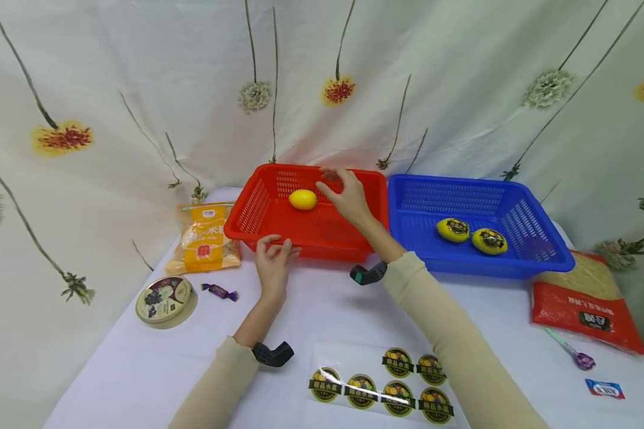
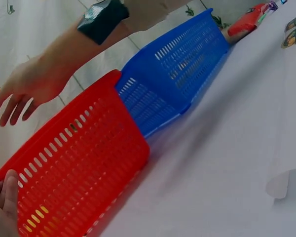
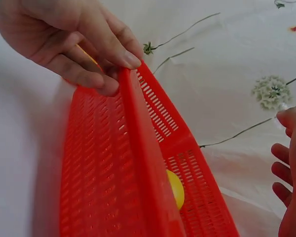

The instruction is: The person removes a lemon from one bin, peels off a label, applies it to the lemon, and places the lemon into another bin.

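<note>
Illumination is bright, even and diffuse in all three views, producing only soft, faint shadows on the desk (image 1: 322, 298) beneath the forearms and along the base of the red basket (image 1: 279, 238). The head view is sharp at centre with wide-angle bowing toward the edges, and mild glare appears on the sticker sheet (image 1: 381, 381). In the right wrist view the near wall of the red basket is smeared and out of focus; the left wrist view is slightly soft overall.
</note>
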Available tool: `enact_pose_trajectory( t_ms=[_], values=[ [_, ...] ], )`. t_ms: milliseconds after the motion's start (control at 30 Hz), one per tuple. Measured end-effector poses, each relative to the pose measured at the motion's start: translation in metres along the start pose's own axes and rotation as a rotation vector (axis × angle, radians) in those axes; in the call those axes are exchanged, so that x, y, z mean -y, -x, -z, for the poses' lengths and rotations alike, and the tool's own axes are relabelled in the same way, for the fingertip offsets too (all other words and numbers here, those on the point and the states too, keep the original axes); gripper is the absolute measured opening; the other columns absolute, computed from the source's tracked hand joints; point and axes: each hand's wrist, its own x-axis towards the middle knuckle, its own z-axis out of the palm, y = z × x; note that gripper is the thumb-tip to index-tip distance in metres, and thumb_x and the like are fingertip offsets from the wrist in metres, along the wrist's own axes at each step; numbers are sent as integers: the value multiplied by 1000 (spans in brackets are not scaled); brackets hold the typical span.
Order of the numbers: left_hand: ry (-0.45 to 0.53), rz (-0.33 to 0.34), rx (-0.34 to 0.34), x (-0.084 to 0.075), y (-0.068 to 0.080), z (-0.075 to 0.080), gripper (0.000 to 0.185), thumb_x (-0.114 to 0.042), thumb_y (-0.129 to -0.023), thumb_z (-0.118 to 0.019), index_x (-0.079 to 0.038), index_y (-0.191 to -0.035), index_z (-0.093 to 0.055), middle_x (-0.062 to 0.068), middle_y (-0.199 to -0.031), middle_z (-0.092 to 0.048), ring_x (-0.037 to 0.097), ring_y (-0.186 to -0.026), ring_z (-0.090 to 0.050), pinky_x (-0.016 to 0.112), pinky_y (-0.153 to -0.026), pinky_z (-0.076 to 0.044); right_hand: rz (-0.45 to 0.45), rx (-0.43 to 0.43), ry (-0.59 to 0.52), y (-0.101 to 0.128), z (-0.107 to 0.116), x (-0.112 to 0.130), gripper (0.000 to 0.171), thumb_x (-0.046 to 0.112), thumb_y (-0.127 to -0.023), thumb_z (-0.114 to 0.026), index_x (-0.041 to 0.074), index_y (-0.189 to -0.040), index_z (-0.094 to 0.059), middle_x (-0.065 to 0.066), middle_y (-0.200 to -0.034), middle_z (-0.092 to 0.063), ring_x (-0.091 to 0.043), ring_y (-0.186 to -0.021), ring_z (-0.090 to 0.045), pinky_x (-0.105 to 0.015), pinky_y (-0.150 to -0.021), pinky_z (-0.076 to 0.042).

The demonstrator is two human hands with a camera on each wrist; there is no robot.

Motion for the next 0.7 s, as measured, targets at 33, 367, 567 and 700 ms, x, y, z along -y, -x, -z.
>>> enact_pose_trajectory(
  t_ms=[33, 367, 567, 700],
  values=[
    [6, -4, 1, 1, 0, 1, 24, -2, -88, -60, 1, -105, -44, 10, -68, -55, 19, -66, -66, 37, -72, -55, -31, 35, 14, -7, -5, -2, 36, 22, -89, -63, 6, -120, -56, -13, -112, -59, -23, -105, -51, -39, -93, -40],
    [32, 8, 17, 2, 1, 6, 21, -4, -86, -62, -6, -100, -46, 8, -69, -58, 20, -69, -67, 41, -77, -53, -257, 279, 164, -53, -47, -29, 47, 29, -91, -59, 11, -132, -49, -11, -131, -50, -27, -121, -43, -35, -102, -35],
    [30, 26, 32, 0, 3, 7, 22, -5, -86, -63, -6, -102, -47, 9, -71, -59, 21, -71, -67, 43, -79, -52, -331, 425, 245, -58, -63, -52, 53, 30, -91, -59, 14, -139, -43, -7, -143, -38, -25, -128, -35, -40, -105, -30],
    [20, 26, 34, 0, 3, 9, 23, -6, -86, -63, -4, -103, -47, 9, -71, -59, 21, -71, -67, 44, -81, -51, -362, 491, 265, -59, -73, -64, 54, 27, -92, -58, 15, -141, -39, -9, -144, -36, -28, -127, -36, -42, -105, -30]
  ],
)
